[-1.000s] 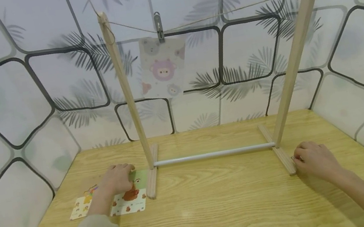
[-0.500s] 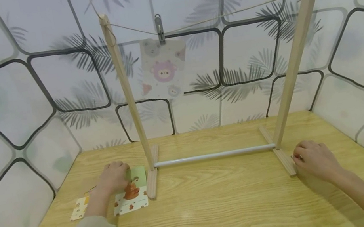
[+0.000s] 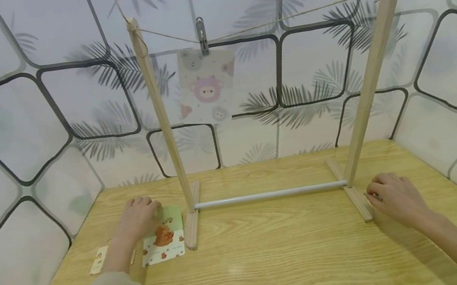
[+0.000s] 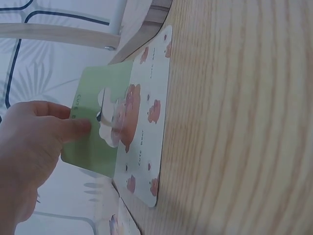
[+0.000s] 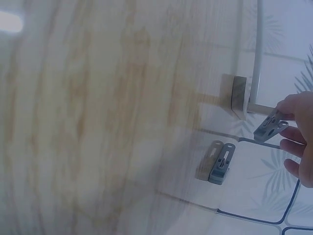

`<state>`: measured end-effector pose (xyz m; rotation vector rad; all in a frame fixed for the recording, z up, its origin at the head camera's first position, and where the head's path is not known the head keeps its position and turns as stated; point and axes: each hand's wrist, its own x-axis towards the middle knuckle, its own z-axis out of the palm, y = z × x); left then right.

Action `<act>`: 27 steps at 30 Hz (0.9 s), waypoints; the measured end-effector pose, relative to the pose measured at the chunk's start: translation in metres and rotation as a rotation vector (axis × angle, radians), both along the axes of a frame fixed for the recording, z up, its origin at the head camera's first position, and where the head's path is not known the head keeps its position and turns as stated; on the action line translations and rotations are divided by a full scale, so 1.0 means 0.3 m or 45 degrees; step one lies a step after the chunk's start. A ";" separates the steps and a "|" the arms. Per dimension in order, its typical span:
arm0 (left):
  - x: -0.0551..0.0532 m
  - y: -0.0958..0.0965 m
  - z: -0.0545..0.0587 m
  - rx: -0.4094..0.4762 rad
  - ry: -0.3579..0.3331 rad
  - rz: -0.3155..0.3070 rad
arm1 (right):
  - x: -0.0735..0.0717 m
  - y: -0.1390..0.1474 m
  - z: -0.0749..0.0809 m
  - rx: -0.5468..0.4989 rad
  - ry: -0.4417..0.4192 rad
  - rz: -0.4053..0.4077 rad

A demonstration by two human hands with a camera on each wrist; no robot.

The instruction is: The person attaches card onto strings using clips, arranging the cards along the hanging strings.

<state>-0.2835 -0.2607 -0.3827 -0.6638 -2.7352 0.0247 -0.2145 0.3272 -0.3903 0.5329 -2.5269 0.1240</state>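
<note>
Currently left hand [image 3: 136,219] pinches green-white card [image 4: 124,117] by edge; right hand [image 3: 396,197] grips clip [image 5: 266,129], roomy tabletop [image 3: 282,259] between.

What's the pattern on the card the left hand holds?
The card is part green, part white with brown bears, seen best in the left wrist view.

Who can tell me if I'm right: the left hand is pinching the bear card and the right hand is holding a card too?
Not quite: the right hand holds a gray clip, not a card, as the right wrist view shows. The left hand does pinch the bear card.
</note>
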 end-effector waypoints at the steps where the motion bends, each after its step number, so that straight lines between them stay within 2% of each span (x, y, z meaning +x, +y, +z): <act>1: 0.000 -0.002 0.001 -0.005 0.030 -0.009 | 0.001 0.000 0.000 -0.002 0.005 0.001; 4: 0.002 -0.003 0.005 -0.021 0.088 -0.024 | 0.002 0.001 0.001 0.004 0.038 0.008; 8: 0.005 -0.003 0.014 -0.030 0.104 -0.004 | 0.004 0.000 0.000 0.010 0.075 0.019; 19: 0.024 -0.023 0.057 -0.032 0.007 -0.007 | -0.004 -0.009 0.026 0.013 0.206 0.088; 23: 0.025 -0.028 0.072 -0.020 0.053 -0.034 | -0.016 -0.005 0.039 0.029 0.300 0.149; 27: 0.033 -0.026 0.106 0.003 0.113 -0.057 | -0.025 -0.004 0.050 0.032 0.366 0.194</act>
